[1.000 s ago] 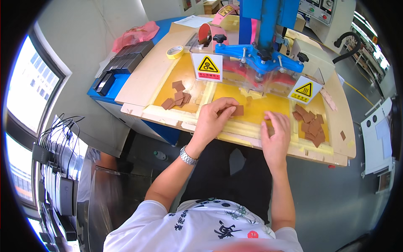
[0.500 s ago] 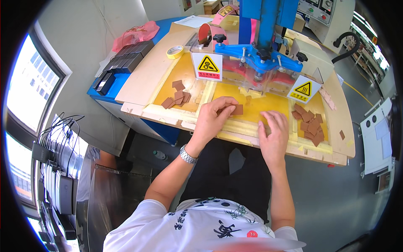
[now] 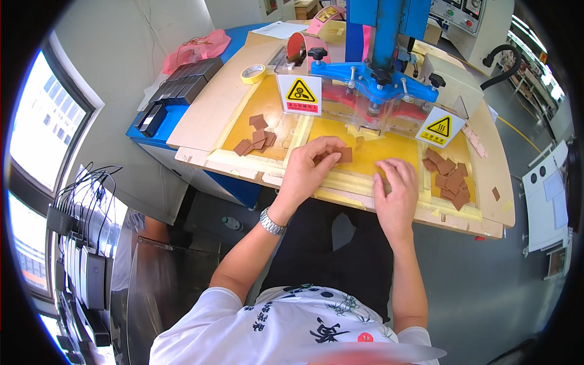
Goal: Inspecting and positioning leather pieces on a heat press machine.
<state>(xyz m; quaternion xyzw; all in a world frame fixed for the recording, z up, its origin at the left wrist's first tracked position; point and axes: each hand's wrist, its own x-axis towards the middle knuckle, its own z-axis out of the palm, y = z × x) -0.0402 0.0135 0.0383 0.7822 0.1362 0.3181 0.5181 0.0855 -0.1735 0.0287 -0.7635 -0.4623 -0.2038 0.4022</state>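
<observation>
Between the thumb and fingers of my left hand [image 3: 311, 163] is a small flat brown piece [image 3: 346, 155], like leather or card, held just over the yellow middle panel of the worktable. My right hand [image 3: 396, 184] lies at the panel's front edge, fingers loosely apart and nothing in them. Left of my left hand, a loose pile of similar brown pieces [image 3: 258, 137] is spread on the board. Another pile of brown pieces [image 3: 450, 181] lies to the right of my right hand, with one stray piece [image 3: 496, 194] beyond it.
A blue press [image 3: 377, 82] with a clear guard and two warning signs [image 3: 300, 94] stands just beyond my hands. Yellow tape [image 3: 253, 73], black boxes [image 3: 185, 82] and a pink bag [image 3: 198, 50] sit at the back left. A bottle [image 3: 232, 223] stands on the floor.
The brown piece in my left hand has tipped up slightly and shifted a little away from me. My right hand has stayed nearly still.
</observation>
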